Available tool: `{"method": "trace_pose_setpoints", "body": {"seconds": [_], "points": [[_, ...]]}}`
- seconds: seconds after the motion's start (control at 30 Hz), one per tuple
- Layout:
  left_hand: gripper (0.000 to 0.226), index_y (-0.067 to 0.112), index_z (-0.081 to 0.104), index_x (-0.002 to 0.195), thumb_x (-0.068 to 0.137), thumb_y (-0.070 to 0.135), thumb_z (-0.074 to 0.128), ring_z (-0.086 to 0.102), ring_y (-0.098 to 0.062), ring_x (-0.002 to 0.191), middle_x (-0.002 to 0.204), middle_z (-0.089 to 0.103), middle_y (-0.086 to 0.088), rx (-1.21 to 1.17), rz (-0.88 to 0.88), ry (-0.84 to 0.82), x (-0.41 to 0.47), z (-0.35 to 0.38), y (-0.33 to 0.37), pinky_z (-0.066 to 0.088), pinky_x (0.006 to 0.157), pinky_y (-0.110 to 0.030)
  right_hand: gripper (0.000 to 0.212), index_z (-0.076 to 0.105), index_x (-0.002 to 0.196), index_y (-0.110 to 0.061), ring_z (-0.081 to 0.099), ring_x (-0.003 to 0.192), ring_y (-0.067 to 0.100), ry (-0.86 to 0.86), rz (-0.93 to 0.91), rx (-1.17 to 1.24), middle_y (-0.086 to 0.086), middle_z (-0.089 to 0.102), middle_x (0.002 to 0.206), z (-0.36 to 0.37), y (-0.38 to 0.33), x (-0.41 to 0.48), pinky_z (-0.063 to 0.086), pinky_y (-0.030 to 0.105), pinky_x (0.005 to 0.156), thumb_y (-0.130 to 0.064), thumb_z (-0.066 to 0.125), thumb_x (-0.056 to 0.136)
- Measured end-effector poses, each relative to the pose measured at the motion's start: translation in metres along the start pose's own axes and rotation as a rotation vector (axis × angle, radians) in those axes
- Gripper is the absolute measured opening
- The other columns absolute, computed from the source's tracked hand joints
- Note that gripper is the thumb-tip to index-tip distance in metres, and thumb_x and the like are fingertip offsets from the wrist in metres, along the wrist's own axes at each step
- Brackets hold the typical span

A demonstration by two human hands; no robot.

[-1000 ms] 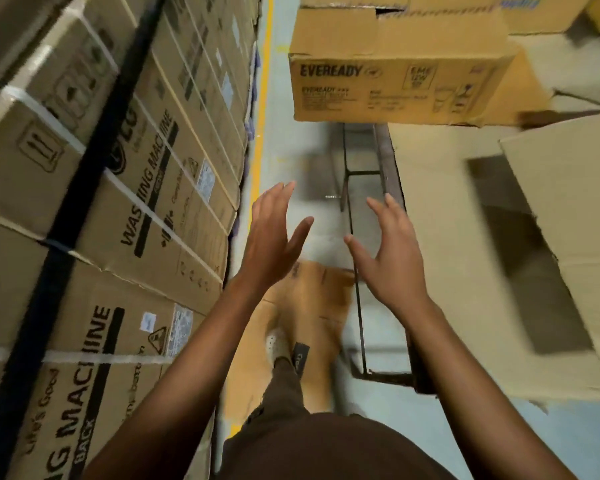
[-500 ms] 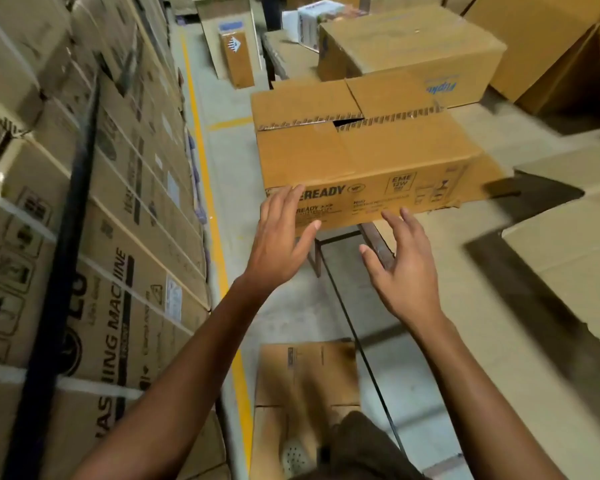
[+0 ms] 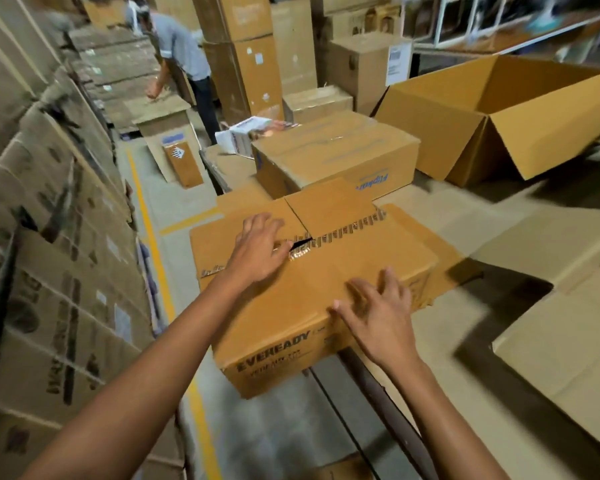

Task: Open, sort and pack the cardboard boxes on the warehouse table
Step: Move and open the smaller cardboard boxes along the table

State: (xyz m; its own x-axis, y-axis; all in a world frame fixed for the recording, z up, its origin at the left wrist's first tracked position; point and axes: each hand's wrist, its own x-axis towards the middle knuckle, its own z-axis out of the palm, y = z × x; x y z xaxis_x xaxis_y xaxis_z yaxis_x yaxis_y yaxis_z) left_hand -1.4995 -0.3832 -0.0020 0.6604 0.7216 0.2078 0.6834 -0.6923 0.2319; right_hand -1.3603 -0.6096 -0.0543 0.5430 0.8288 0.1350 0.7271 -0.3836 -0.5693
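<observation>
The EVEREADY box [image 3: 291, 306] sits under both hands, overhanging the table [image 3: 534, 230] edge. The left hand [image 3: 257, 252] lies palm-down at the flap seam with fingers bent; I cannot tell whether it grips a flap. The right hand [image 3: 378, 313] rests flat near the box's front edge, fingers spread. Beyond the left fingertips stands a taped box [image 3: 333, 150]. Farther off, beyond the right hand, is an open carton [image 3: 440, 133].

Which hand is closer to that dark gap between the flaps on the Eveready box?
Left. The left hand lies on top of the Eveready box with its thumb right at the gap; the right hand rests near the box's front edge, apart from the gap.
</observation>
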Motion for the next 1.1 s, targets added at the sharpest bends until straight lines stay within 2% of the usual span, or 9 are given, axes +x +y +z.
{"method": "trace_pose_setpoints", "body": {"seconds": [0.13, 0.27, 0.5, 0.67, 0.77, 0.87, 0.93, 1.03, 1.1], "points": [[0.056, 0.018, 0.031, 0.153, 0.102, 0.039, 0.043, 0.018, -0.033, 0.148, 0.160, 0.025, -0.015, 0.063, -0.102, -0.077, 0.052, 0.012, -0.016, 0.018, 0.118, -0.058, 0.055, 0.053, 0.137, -0.041, 0.008, 0.149, 0.031, 0.021, 0.094, -0.047, 0.012, 0.014, 0.165, 0.008, 0.002, 0.004, 0.029, 0.050, 0.115, -0.071, 0.044, 0.091], [0.055, 0.016, 0.033, 0.149, 0.101, 0.042, 0.035, 0.029, -0.036, 0.139, 0.152, 0.034, -0.018, 0.035, -0.339, -0.186, 0.086, 0.023, -0.034, 0.027, 0.113, -0.059, 0.047, 0.052, 0.133, -0.040, 0.009, 0.151, 0.027, 0.056, 0.178, -0.027, 0.007, 0.016, 0.166, 0.006, 0.004, 0.018, 0.034, 0.048, 0.114, -0.064, 0.050, 0.092], [0.061, 0.024, 0.036, 0.148, 0.096, 0.051, 0.048, 0.029, -0.034, 0.136, 0.150, 0.034, -0.015, 0.060, -0.136, -0.279, 0.130, 0.043, -0.017, 0.031, 0.107, -0.055, 0.057, 0.044, 0.144, -0.045, 0.000, 0.153, 0.033, -0.034, 0.416, 0.130, 0.007, -0.011, 0.167, -0.004, 0.001, 0.035, 0.021, 0.047, 0.120, -0.058, 0.060, 0.091], [0.074, 0.021, 0.031, 0.151, 0.094, 0.066, 0.043, 0.025, -0.043, 0.140, 0.155, 0.028, -0.018, 0.094, -0.121, -0.322, 0.164, 0.049, -0.034, 0.031, 0.108, -0.062, 0.076, 0.028, 0.155, -0.038, 0.035, 0.145, 0.026, -0.007, 0.543, 0.287, 0.007, 0.019, 0.165, -0.005, -0.006, 0.032, 0.034, 0.040, 0.115, -0.049, 0.066, 0.090], [0.079, 0.015, 0.035, 0.147, 0.091, 0.069, 0.045, 0.040, -0.043, 0.135, 0.150, 0.041, -0.021, 0.007, -0.118, -0.430, 0.186, 0.045, -0.069, 0.040, 0.106, -0.054, 0.082, 0.017, 0.158, -0.034, 0.044, 0.140, 0.024, 0.017, 0.619, 0.339, 0.001, 0.037, 0.159, -0.003, -0.015, 0.033, 0.038, 0.037, 0.111, -0.037, 0.066, 0.093], [0.059, 0.008, 0.045, 0.143, 0.097, 0.043, 0.058, 0.053, -0.037, 0.126, 0.142, 0.053, -0.018, -0.112, -0.004, -0.479, 0.190, 0.037, -0.089, 0.045, 0.097, -0.041, 0.084, 0.019, 0.156, -0.041, 0.068, 0.105, 0.027, 0.108, 0.707, 0.483, 0.007, 0.059, 0.136, 0.000, -0.020, 0.037, 0.058, 0.046, 0.088, -0.026, 0.070, 0.091], [0.049, 0.013, 0.052, 0.139, 0.096, 0.034, 0.062, 0.057, -0.032, 0.120, 0.137, 0.060, -0.012, -0.158, 0.067, -0.457, 0.190, 0.031, -0.090, 0.047, 0.095, -0.040, 0.086, 0.022, 0.156, -0.041, 0.070, 0.088, 0.024, 0.141, 0.762, 0.540, 0.007, 0.064, 0.118, -0.001, -0.020, 0.041, 0.062, 0.043, 0.074, -0.017, 0.071, 0.090], [0.046, 0.024, 0.056, 0.137, 0.093, 0.037, 0.065, 0.061, -0.027, 0.116, 0.130, 0.065, -0.002, -0.225, 0.129, -0.447, 0.193, 0.021, -0.079, 0.049, 0.098, -0.042, 0.088, 0.025, 0.156, -0.037, 0.069, 0.090, 0.026, 0.212, 0.815, 0.587, 0.008, 0.064, 0.114, -0.014, -0.017, 0.047, 0.063, 0.042, 0.065, -0.008, 0.072, 0.088], [0.044, 0.025, 0.059, 0.134, 0.093, 0.037, 0.066, 0.060, -0.026, 0.117, 0.130, 0.065, 0.001, -0.227, 0.172, -0.469, 0.200, 0.013, -0.071, 0.048, 0.098, -0.039, 0.091, 0.023, 0.157, -0.034, 0.067, 0.095, 0.027, 0.235, 0.829, 0.583, 0.011, 0.055, 0.133, -0.028, -0.021, 0.055, 0.060, 0.033, 0.055, -0.007, 0.073, 0.087]]}}
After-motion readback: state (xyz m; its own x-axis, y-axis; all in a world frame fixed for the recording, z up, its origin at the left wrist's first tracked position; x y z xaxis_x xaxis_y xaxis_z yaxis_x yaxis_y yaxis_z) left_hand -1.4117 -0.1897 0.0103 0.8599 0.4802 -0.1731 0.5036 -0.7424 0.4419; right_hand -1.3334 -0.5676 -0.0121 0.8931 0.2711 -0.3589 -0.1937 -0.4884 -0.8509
